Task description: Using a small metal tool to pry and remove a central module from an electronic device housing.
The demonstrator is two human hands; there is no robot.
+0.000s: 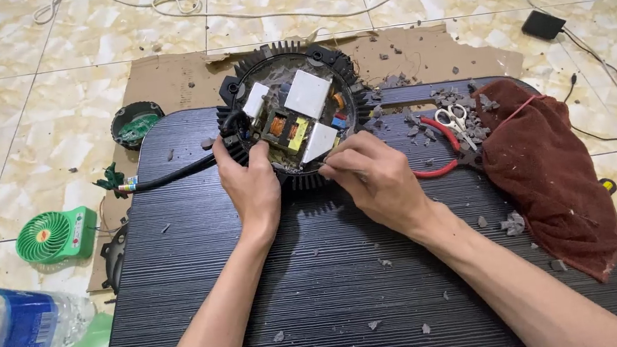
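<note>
The left hand (249, 182) grips the round black finned housing (289, 113) at its 7 o'clock edge; the right hand (373, 177) pinches closed at 5 o'clock, its tool hidden. Red-handled pliers (442, 145) and a brown cloth (551, 167) lie at 3 o'clock.

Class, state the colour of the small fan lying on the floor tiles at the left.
Green, with a white hub; the fan shows best in the head view.

Round black finned housing (293, 112) lies open on the table — circuit board exposed.
</note>
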